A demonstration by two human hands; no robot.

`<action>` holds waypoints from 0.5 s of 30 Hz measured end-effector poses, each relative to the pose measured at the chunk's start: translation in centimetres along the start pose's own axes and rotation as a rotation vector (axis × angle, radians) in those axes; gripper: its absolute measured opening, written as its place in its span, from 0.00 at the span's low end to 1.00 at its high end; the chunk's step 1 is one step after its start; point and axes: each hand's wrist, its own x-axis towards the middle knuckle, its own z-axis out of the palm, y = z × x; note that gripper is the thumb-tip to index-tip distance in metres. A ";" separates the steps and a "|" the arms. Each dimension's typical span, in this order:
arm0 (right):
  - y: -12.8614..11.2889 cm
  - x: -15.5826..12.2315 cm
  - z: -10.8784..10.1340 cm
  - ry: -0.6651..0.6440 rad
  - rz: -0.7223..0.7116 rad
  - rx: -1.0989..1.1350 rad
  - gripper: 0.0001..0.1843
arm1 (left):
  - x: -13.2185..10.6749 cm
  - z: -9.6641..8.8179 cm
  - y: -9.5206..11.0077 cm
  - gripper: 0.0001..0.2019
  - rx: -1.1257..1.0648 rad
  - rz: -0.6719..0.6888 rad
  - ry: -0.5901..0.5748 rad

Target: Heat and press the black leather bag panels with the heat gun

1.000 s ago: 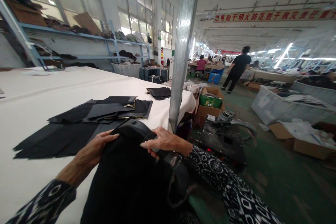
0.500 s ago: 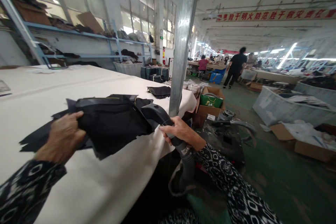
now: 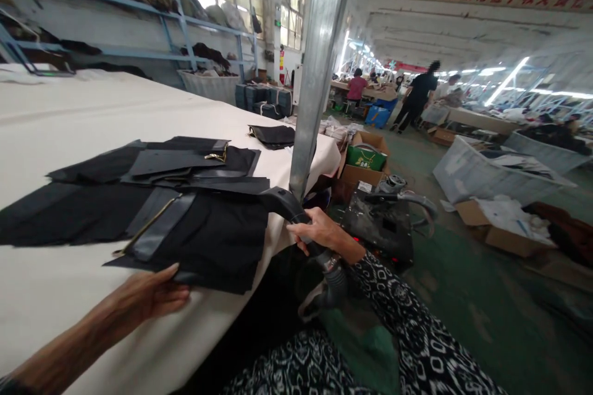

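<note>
My left hand point(image 3: 155, 291) rests on the white table point(image 3: 55, 296), its fingertips at the near edge of a black fabric piece point(image 3: 217, 241) with grey strips and a thin gold line. That piece lies flat on a layered spread of black fabric panels point(image 3: 92, 197). My right hand point(image 3: 319, 231) is shut around a black curved hand tool point(image 3: 282, 202), held beside the table edge and away from the cloth. A grey ribbed hose point(image 3: 336, 278) runs down from the tool. The tool's working face is hidden from view.
A steel post point(image 3: 315, 62) rises just beyond the tool. A small black fabric pile point(image 3: 272, 136) lies farther along the table. A dark machine point(image 3: 380, 222) and cardboard boxes point(image 3: 364, 160) sit on the green floor at right. Co-workers stand in the distance.
My left hand has let go of the black fabric, now lying flat on the spread, and moved down to its near edge. My right hand stays on the tool. The view has tilted slightly.
</note>
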 end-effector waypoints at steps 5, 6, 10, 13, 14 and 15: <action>0.6 -1.6 0.7 -0.108 0.036 -0.039 0.16 | 0.2 0.9 0.3 0.08 -0.133 -0.002 -0.158; 0.6 -2.1 0.8 -0.125 0.038 -0.051 0.16 | 0.1 1.4 0.0 0.08 -0.163 -0.004 -0.176; 0.5 -4.1 1.1 -0.182 0.019 -0.112 0.15 | -1.0 4.0 -0.9 0.08 -0.235 -0.047 -0.234; 0.3 -5.6 1.1 -0.203 -0.002 -0.159 0.15 | -2.1 5.4 -0.6 0.10 -0.214 -0.051 -0.222; 0.3 -6.1 1.1 -0.216 -0.001 -0.179 0.15 | -2.3 5.7 -0.5 0.11 -0.204 -0.042 -0.220; 0.2 -6.5 1.2 -0.231 0.007 -0.201 0.15 | -2.5 5.8 -0.3 0.11 -0.194 -0.035 -0.222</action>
